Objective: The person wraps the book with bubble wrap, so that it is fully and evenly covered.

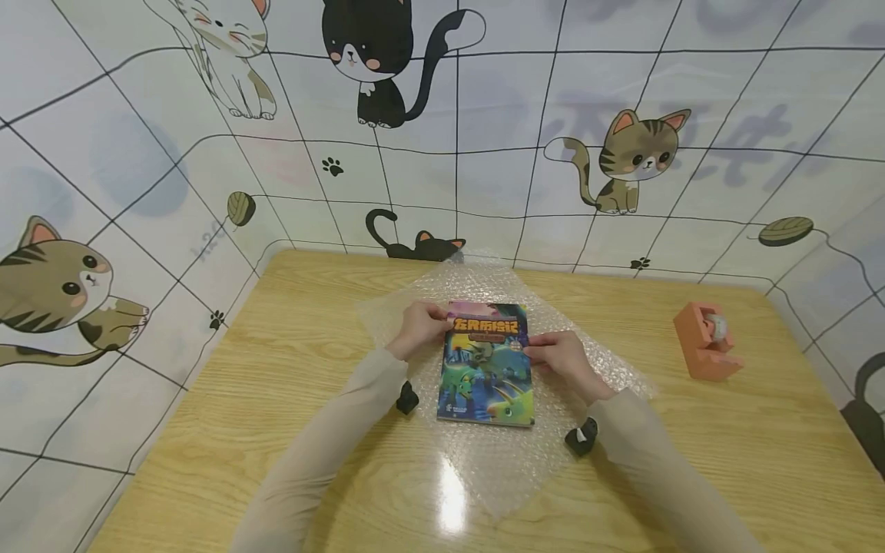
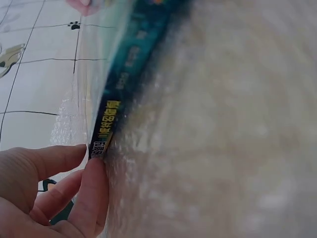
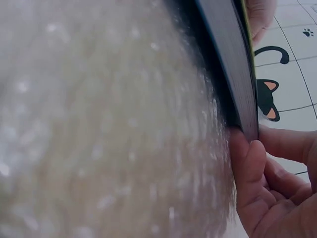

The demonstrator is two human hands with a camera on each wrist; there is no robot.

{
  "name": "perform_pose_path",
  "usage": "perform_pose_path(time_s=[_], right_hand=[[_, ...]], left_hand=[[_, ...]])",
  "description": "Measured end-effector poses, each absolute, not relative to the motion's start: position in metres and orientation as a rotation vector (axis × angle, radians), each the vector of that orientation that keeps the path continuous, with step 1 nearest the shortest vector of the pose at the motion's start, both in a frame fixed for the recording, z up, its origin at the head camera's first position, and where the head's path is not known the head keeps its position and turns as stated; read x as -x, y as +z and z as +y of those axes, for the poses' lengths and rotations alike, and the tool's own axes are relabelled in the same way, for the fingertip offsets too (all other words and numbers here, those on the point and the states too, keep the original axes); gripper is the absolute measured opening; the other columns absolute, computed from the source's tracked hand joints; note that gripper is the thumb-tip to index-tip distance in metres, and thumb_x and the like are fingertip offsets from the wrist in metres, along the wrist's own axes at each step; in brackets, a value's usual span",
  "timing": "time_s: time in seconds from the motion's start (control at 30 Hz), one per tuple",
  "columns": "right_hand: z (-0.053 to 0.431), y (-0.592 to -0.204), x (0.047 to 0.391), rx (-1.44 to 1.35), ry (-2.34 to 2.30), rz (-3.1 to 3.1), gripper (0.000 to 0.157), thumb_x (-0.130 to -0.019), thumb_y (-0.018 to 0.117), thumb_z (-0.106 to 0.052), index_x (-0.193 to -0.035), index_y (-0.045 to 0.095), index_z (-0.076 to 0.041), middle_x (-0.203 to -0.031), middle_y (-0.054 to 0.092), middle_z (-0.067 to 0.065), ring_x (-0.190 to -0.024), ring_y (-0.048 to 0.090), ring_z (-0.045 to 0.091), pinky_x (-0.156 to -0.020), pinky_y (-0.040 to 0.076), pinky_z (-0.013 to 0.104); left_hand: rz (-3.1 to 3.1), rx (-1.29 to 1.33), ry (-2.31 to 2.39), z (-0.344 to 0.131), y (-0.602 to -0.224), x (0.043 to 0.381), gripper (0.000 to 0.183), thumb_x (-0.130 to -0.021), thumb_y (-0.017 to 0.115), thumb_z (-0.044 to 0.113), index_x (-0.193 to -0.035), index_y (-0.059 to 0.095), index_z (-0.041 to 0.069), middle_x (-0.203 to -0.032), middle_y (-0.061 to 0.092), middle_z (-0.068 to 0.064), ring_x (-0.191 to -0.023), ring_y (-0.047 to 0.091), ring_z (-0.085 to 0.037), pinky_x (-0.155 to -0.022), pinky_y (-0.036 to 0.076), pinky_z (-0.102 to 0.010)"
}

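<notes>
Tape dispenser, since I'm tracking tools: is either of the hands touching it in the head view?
No, the left hand and right hand hold the book, while the tape dispenser sits apart on the table.

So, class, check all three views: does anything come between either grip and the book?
Nothing visible does: the left grip pinches the book at its spine, the right grip at the opposite edge. Bubble wrap lies beneath; the tape dispenser stands off to the right.

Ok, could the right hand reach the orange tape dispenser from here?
Probably yes, but the right hand is pinching the book and would need to let go first. Only bubble wrap and table seem to lie between it and the tape dispenser.
</notes>
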State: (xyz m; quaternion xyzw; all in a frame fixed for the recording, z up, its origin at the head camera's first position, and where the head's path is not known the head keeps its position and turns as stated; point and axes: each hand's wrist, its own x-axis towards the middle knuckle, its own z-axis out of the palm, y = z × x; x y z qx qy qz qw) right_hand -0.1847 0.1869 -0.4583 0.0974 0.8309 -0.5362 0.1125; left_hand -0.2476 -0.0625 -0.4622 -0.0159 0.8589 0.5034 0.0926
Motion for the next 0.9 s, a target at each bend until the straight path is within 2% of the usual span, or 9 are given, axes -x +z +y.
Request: perform_pose_path(time_s=[0.13, 0.27, 0.43, 0.6, 0.77, 0.9], right_hand=[[0.186, -0.458, 0.184, -0.278, -1.565, 2.461, 0.032, -0.086, 0.066, -0.008, -0.110, 0.062, 0.013, -0.090, 0.069, 0.021, -0.066, 0.067, 0.015, -0.056, 0.055, 0.027], [0.185, -0.456, 0.183, -0.265, -1.522, 2.498, 0.030, -0.086, 0.066, -0.008, -0.109, 0.063, 0.012, -0.089, 0.069, 0.021, -0.063, 0.066, 0.013, -0.054, 0.054, 0.025], [0.187, -0.456, 0.182, -0.240, -1.477, 2.511, 0.031, -0.087, 0.065, -0.010, -0.110, 0.064, 0.010, -0.092, 0.069, 0.019, -0.065, 0.065, 0.012, -0.056, 0.054, 0.024], [0.191, -0.454, 0.179, -0.154, -1.480, 2.482, 0.035, -0.088, 0.064, -0.011, -0.115, 0.060, 0.011, -0.105, 0.065, 0.023, -0.076, 0.065, 0.016, -0.064, 0.055, 0.027], [0.194, -0.450, 0.168, -0.051, -1.483, 2.517, 0.038, -0.088, 0.065, -0.010, -0.118, 0.058, 0.011, -0.108, 0.064, 0.025, -0.090, 0.064, 0.025, -0.072, 0.054, 0.027], [0.194, -0.446, 0.155, -0.018, -1.512, 2.530, 0.036, -0.087, 0.066, -0.010, -0.116, 0.058, 0.010, -0.105, 0.065, 0.022, -0.092, 0.064, 0.025, -0.075, 0.052, 0.024]], left_hand=[[2.591, -0.091, 1.419, -0.068, -0.464, 0.247, 0.024, -0.076, 0.076, 0.008, -0.097, 0.070, -0.002, -0.091, 0.066, -0.010, -0.079, 0.058, -0.017, -0.065, 0.053, -0.025], [2.530, -0.292, 1.401, -0.072, -0.465, 0.243, 0.046, -0.075, 0.078, 0.010, -0.116, 0.062, -0.001, -0.107, 0.060, -0.012, -0.094, 0.059, -0.023, -0.074, 0.054, -0.029], [2.482, -0.578, 1.357, -0.079, -0.465, 0.235, 0.074, -0.073, 0.081, 0.014, -0.136, 0.045, 0.002, -0.126, 0.046, -0.014, -0.115, 0.050, -0.030, -0.094, 0.047, -0.040], [2.434, -0.724, 1.359, -0.084, -0.465, 0.226, 0.084, -0.070, 0.083, 0.011, -0.142, 0.038, 0.005, -0.136, 0.043, -0.011, -0.126, 0.040, -0.028, -0.106, 0.034, -0.045], [2.373, -0.905, 1.314, -0.084, -0.463, 0.220, 0.090, -0.069, 0.084, 0.011, -0.143, 0.033, 0.005, -0.139, 0.042, -0.012, -0.129, 0.038, -0.028, -0.108, 0.031, -0.044], [2.387, -0.905, 1.226, -0.083, -0.464, 0.217, 0.096, -0.067, 0.085, 0.015, -0.145, 0.029, 0.002, -0.142, 0.039, -0.016, -0.131, 0.036, -0.030, -0.110, 0.027, -0.045]])
